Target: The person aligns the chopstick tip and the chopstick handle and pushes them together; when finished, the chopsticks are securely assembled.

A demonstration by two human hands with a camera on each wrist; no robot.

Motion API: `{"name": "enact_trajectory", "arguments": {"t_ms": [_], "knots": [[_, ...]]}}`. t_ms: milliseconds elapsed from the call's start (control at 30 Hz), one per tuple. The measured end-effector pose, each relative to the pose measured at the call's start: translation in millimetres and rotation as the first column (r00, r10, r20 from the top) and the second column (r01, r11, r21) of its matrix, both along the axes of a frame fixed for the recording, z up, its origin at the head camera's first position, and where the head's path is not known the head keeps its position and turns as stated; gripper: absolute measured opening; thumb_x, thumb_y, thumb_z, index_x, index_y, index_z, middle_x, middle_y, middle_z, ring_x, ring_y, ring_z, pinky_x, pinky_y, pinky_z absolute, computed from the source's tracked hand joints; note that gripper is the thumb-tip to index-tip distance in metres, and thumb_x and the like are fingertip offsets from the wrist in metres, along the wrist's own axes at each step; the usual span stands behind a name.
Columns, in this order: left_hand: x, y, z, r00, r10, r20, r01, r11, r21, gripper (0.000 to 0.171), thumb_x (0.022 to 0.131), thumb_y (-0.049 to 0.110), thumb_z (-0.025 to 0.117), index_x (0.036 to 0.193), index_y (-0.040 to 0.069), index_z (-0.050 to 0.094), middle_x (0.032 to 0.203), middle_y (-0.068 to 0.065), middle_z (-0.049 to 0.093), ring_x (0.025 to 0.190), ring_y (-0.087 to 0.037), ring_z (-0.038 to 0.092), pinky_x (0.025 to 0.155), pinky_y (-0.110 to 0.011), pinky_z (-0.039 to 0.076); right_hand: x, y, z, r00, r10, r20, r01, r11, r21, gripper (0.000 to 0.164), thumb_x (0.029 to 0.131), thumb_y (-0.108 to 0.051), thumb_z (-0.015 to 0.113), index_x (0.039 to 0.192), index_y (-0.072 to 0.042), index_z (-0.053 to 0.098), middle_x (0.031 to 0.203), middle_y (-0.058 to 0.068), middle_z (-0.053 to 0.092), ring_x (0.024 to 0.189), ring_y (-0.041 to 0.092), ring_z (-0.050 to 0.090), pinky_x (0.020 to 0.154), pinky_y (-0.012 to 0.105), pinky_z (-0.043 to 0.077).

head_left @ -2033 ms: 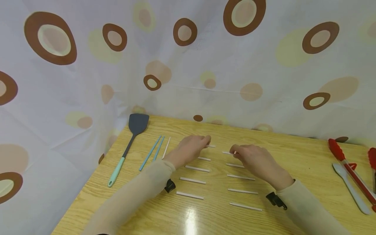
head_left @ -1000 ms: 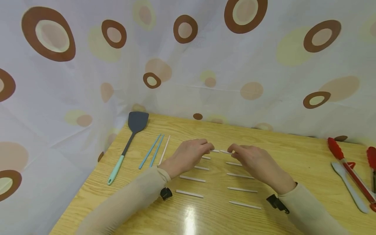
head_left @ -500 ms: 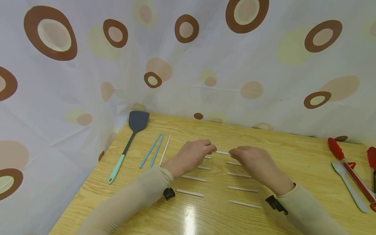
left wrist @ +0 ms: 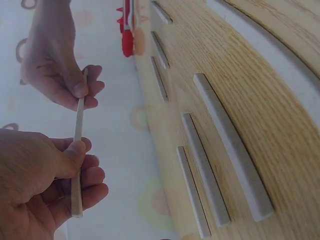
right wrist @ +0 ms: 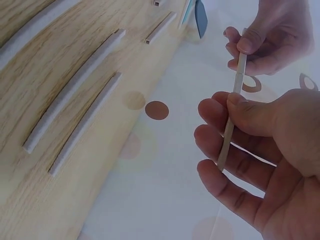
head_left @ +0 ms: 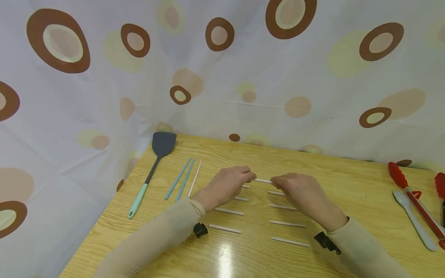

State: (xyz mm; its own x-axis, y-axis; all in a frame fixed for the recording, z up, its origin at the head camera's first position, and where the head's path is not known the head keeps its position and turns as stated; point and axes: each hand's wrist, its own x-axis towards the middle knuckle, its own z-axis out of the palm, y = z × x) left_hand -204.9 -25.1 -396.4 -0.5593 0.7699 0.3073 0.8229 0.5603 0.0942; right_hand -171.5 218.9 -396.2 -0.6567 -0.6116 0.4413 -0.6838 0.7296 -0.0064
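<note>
Between my hands, a white chopstick (head_left: 263, 180) spans the gap as one straight length. A fine joint line crosses the chopstick (right wrist: 240, 75) in the right wrist view, where its two halves meet end to end. My left hand (head_left: 226, 186) pinches one half between thumb and fingers. The other half is pinched by my right hand (head_left: 307, 197), its fingers curled behind the stick. Below the hands, loose white halves lie in two columns, a left one (head_left: 224, 229) and a right one (head_left: 290, 241). My hands and forearms partly cover the farther pieces.
At the left lie a spatula (head_left: 163, 144) with a mint handle, two blue chopsticks (head_left: 177, 179) and a white chopstick (head_left: 195, 175). Red-tipped tongs (head_left: 413, 199) and a pale grey spoon (head_left: 411, 220) are at the right. A patterned curtain (head_left: 264, 77) hangs along the table's back edge.
Two seconds ago each hand held a separate white half, with a gap between. The hands have come closer, and the halves now meet end to end. Little differs over the last half second.
</note>
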Motion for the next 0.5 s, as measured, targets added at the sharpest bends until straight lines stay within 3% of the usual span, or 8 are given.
{"name": "enact_trajectory", "arguments": {"t_ms": [500], "knots": [[0.8,1.5,-4.0,0.999,-0.011,-0.047,0.011,1.0,0.007,0.036,0.084,-0.014,0.069,0.112,0.008,0.071,0.1,0.0,0.067,0.082,-0.008,0.066,0.066,-0.015,0.051,-0.2,-2.0,-3.2,1.0,-0.002,-0.027,0.001,1.0,-0.013,0.02,0.079,0.001,0.08,0.096,-0.008,0.074,0.076,0.002,0.069,0.058,0.018,0.062,0.046,0.032,0.05]]}}
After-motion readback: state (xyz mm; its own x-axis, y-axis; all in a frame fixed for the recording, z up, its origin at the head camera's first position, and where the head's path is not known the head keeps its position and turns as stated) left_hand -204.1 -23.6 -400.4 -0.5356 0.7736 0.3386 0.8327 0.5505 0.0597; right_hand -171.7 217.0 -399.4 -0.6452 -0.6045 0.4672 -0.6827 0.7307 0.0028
